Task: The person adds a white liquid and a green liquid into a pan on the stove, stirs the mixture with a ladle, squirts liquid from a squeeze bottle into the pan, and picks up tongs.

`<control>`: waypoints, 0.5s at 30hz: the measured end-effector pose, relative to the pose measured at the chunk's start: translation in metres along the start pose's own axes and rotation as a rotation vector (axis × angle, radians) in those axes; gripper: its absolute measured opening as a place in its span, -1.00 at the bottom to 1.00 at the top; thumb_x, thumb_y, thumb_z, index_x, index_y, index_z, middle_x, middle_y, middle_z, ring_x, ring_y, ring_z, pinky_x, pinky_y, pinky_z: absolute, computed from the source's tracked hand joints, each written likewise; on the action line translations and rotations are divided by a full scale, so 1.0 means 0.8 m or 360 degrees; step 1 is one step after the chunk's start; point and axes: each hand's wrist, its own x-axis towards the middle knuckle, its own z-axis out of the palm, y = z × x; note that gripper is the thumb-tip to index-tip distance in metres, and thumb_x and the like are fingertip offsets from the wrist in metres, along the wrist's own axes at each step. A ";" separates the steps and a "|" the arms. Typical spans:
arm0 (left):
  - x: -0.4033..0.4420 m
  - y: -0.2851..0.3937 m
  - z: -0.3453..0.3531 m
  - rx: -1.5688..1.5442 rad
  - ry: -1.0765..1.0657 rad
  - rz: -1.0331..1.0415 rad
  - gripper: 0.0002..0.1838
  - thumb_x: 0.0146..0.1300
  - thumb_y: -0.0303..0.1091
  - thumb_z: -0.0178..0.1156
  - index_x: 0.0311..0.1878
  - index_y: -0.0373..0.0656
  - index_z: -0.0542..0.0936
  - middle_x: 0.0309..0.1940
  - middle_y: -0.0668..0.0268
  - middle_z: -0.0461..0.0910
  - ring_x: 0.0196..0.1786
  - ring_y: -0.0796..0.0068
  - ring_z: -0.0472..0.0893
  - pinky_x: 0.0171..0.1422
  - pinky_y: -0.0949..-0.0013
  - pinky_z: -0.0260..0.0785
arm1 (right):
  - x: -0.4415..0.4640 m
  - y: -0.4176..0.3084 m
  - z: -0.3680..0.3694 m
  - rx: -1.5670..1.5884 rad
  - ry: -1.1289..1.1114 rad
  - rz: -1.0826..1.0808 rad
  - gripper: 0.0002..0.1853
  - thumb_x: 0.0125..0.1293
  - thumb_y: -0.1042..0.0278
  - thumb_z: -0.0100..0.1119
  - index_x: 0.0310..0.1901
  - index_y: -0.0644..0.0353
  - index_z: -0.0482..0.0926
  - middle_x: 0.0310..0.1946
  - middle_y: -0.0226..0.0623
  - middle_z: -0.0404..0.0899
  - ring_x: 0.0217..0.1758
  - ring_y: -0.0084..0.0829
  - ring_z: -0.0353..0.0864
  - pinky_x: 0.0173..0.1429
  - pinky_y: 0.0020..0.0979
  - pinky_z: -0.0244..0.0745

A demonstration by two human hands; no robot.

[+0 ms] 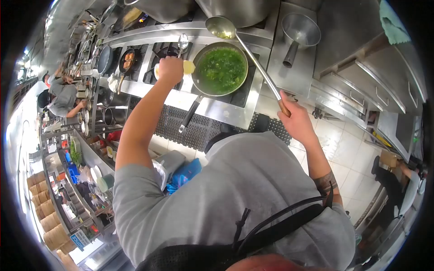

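Observation:
A frying pan (197,108) full of bright green liquid with leafy pieces (220,71) sits on the stove. My right hand (296,118) is closed round the handle end of a long metal ladle (220,28), whose bowl hangs just above the pan's far rim. At the pan's left side, my left hand (171,70) is closed on a pale yellow item (188,67), which shows on both sides of the fist. A metal spoon (182,41) lies just beyond that hand; whether the hand touches it is unclear.
Large pots (239,11) stand behind the pan. A small saucepan (301,30) rests on the steel counter to the right. Further left are a black pan with browned food (128,60) and co-workers (63,97). Another person (398,185) is at the far right.

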 end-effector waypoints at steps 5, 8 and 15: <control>-0.029 0.050 -0.014 -0.0201 -0.0082 0.0091 -0.80 0.17 -0.33 0.25 -0.14 -0.09 0.72 -0.08 0.13 0.73 0.06 0.14 0.72 0.12 0.10 0.57 | 0.004 0.002 0.000 0.0036 -0.0054 -0.0011 -0.33 0.29 0.40 0.25 0.46 0.12 0.38 -0.31 -0.05 0.54 -0.29 -0.20 0.54 -0.05 -0.31 0.47; -0.016 0.063 -0.028 -0.0322 0.0026 0.0067 -0.80 0.18 -0.37 0.21 -0.15 -0.10 0.72 -0.16 0.10 0.74 -0.04 0.11 0.75 0.03 0.11 0.62 | 0.010 -0.005 -0.004 -0.0041 -0.0094 -0.0003 -0.33 0.29 0.40 0.24 0.47 0.12 0.37 -0.30 -0.03 0.55 -0.30 -0.19 0.55 -0.03 -0.33 0.48; -0.005 0.010 -0.031 -0.0410 0.0069 -0.0191 -0.80 0.19 -0.34 0.22 -0.20 -0.13 0.76 -0.20 0.13 0.77 -0.10 0.14 0.78 -0.03 0.16 0.63 | 0.015 -0.020 -0.014 -0.0074 -0.0129 0.0055 -0.33 0.30 0.40 0.22 0.46 0.19 0.35 -0.06 0.05 0.62 -0.04 0.02 0.61 0.11 -0.18 0.50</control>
